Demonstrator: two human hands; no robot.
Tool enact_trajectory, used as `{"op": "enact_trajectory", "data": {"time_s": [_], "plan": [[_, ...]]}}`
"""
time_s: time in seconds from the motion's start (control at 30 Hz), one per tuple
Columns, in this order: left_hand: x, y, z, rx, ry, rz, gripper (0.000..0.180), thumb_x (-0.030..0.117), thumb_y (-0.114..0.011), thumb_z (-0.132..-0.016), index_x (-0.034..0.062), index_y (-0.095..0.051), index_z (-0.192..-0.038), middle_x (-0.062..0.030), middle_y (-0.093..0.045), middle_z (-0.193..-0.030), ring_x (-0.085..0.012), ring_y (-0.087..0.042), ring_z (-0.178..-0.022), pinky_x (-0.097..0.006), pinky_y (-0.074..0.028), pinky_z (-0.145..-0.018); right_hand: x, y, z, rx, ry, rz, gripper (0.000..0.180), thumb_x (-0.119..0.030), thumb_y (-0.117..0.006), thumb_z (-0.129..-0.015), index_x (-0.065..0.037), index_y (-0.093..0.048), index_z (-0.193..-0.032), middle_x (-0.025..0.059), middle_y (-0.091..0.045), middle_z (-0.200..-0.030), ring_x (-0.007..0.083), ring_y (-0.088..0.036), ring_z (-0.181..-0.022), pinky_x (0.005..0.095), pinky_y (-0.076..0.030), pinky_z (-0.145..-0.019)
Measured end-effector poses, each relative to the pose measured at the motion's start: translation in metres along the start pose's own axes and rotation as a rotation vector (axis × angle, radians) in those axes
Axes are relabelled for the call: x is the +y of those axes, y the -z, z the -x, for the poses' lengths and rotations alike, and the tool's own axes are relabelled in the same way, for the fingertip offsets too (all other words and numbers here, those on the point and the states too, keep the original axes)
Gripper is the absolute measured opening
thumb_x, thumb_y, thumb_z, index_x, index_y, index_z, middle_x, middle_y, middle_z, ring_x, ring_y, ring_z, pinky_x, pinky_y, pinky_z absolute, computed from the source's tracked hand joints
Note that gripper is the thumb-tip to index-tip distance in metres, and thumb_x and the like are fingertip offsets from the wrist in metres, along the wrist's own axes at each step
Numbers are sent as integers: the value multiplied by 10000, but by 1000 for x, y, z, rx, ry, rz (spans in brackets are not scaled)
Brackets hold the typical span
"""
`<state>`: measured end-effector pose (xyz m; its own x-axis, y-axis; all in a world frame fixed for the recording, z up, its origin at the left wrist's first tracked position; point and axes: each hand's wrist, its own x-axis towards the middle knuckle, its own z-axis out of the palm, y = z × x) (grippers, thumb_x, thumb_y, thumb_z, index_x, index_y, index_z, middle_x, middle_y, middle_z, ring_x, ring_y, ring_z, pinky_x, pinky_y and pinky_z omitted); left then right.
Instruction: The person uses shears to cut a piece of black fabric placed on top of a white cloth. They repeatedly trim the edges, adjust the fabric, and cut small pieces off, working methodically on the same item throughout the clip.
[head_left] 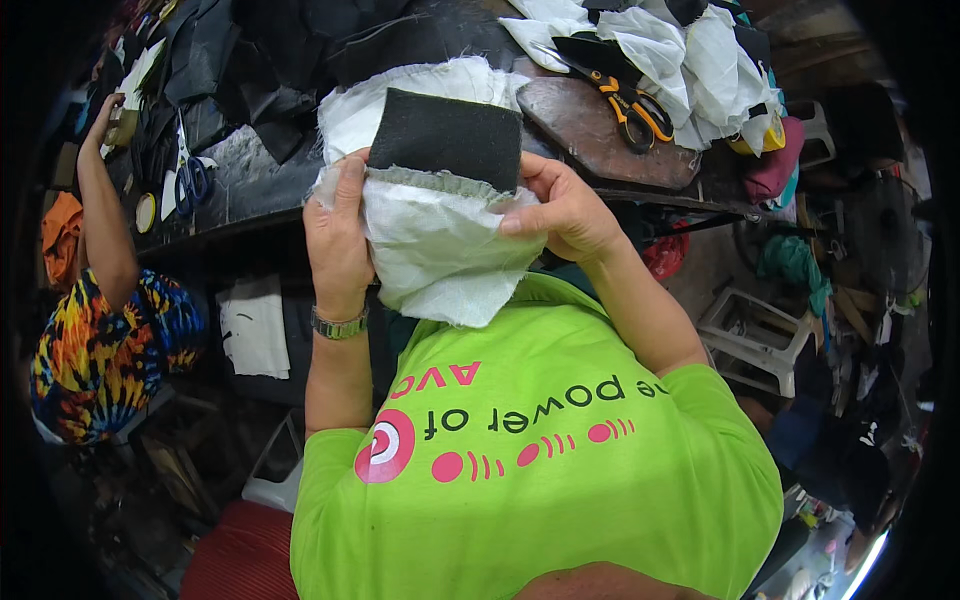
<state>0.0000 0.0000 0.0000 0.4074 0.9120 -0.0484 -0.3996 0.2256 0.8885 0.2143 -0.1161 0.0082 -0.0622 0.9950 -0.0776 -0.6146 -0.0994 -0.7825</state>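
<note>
Between my hands hangs a white woven cloth [450, 250] with frayed edges, its lower part drooping over the front of my shirt. Against its upper side stands a black fabric piece [445, 140], roughly rectangular, with a greyish frayed strip along its lower edge. My left hand [338, 235] is closed on the left edge of the white cloth, thumb in front. On the right, my right hand [575, 215] pinches the white cloth beside the black piece's lower corner, fingers partly behind. More white frayed cloth [345, 115] shows behind the black piece.
Orange-and-black scissors [635, 110] lie on a brown board [590, 135] beside crumpled white cloth [720, 75]. Black fabric pieces [240, 50] heap at the back left, near blue-handled scissors [188, 180]. At far left another person's arm [105, 220] reaches onto the table. A plastic stool [755, 335] stands right.
</note>
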Motion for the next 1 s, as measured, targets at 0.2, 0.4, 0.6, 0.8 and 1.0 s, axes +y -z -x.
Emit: {"op": "enact_trajectory", "data": {"time_s": [0.2,0.4,0.6,0.8,1.0], "plan": [[3,19,9,-28,-81,-355,160,71,-695,-897,-25,-708,-1024,-16,-683,-903,-62,-581,-817,-202,-470,-762,-6,13,3,299,84,164,130,-14,-735,-817,-49,-634,-892,39,-670,-871,103,-649,-771,245,-532,-695],[13,18,3,-44,-137,-554,196,74,-703,-889,-41,-689,-1047,-30,-683,-916,-78,-604,-823,-218,-488,-765,-22,6,-17,335,112,429,118,-57,-740,-821,-29,-655,-898,26,-661,-860,90,-622,-763,241,-509,-703],[40,28,-79,-63,-278,-766,295,70,-709,-855,-19,-666,-1133,-65,-703,-990,-116,-635,-883,-246,-502,-794,-46,17,-98,277,278,734,163,-125,-748,-822,-19,-676,-923,6,-658,-835,68,-589,-742,215,-480,-679],[30,2,-97,227,-1053,-1304,280,46,-735,-796,50,-682,-1070,-93,-662,-957,-237,-654,-815,-333,-531,-744,-12,50,-163,450,324,906,183,-147,-756,-765,-4,-709,-869,83,-687,-748,146,-624,-663,282,-506,-643],[7,-18,-97,-205,-714,-1198,332,81,-670,-853,37,-619,-1178,-146,-596,-1181,-290,-584,-1098,-385,-478,-915,0,56,-165,527,356,967,214,-170,-763,-723,-3,-715,-848,137,-697,-741,218,-650,-648,318,-514,-662]]}}
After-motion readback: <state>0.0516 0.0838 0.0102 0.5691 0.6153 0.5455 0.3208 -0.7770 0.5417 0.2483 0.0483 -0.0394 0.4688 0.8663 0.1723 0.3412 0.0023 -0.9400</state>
